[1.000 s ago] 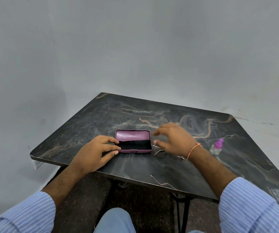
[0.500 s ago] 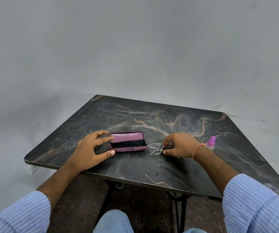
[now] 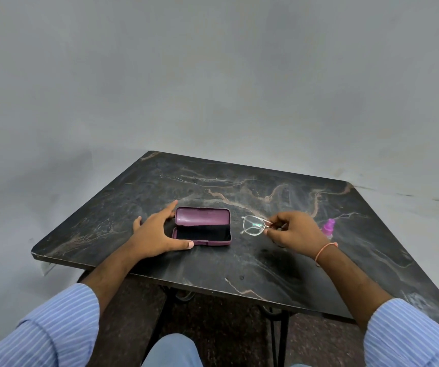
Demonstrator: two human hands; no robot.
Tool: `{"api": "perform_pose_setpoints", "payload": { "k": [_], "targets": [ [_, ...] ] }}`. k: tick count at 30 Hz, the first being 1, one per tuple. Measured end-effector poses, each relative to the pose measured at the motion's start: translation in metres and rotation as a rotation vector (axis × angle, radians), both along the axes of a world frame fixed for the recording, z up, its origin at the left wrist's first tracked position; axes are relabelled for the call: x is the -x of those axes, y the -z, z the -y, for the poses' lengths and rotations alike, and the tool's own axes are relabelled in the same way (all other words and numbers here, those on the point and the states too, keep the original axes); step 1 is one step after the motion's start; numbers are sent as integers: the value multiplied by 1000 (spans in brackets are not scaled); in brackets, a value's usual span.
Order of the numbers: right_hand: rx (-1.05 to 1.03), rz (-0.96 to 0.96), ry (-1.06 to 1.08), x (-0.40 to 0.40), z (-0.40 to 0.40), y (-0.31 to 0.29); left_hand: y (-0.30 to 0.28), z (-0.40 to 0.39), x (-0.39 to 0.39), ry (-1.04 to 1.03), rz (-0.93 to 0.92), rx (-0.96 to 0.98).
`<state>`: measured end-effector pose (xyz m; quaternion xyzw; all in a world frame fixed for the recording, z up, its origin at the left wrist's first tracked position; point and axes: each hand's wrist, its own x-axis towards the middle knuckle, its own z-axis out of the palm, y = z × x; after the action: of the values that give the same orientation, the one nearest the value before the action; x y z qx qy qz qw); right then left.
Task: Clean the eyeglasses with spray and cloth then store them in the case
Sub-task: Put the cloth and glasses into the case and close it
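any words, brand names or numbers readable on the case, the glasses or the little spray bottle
None can be read.
Open purple hard case: plain lid and dark lining, no print visible.
Clear-framed eyeglasses, pinched by the right hand: no marking visible; too small to tell.
Small clear spray bottle with the purple cap: mostly hidden behind that hand, no label visible.
Dark marbled table: only veining.

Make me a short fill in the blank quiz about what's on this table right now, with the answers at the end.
1. The right hand pinches the ____.
2. The purple case lies ____, lid up.
3. The left hand rests beside the ____.
4. The spray bottle has a ____ cap.

Answers: eyeglasses; open; case; purple
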<state>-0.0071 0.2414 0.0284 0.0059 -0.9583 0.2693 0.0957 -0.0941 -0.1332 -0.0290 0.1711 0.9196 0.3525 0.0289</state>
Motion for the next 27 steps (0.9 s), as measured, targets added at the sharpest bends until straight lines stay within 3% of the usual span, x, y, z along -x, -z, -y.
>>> {"api": "perform_pose_setpoints", "payload": {
  "k": [5,12,19,27],
  "targets": [
    [25,-83,-18,-4,7,-7,-6,-21,-12,67,-16,-11],
    [-129,-197,-123,-16,36,-6,-8,-77,-39,189,-50,5],
    [-319,-206,-190,-27,38,11,-2,-93,-45,193,-96,9],
    [-309,-234,-163,-32,36,35,3,-93,-45,180,-126,2]
  ]
}}
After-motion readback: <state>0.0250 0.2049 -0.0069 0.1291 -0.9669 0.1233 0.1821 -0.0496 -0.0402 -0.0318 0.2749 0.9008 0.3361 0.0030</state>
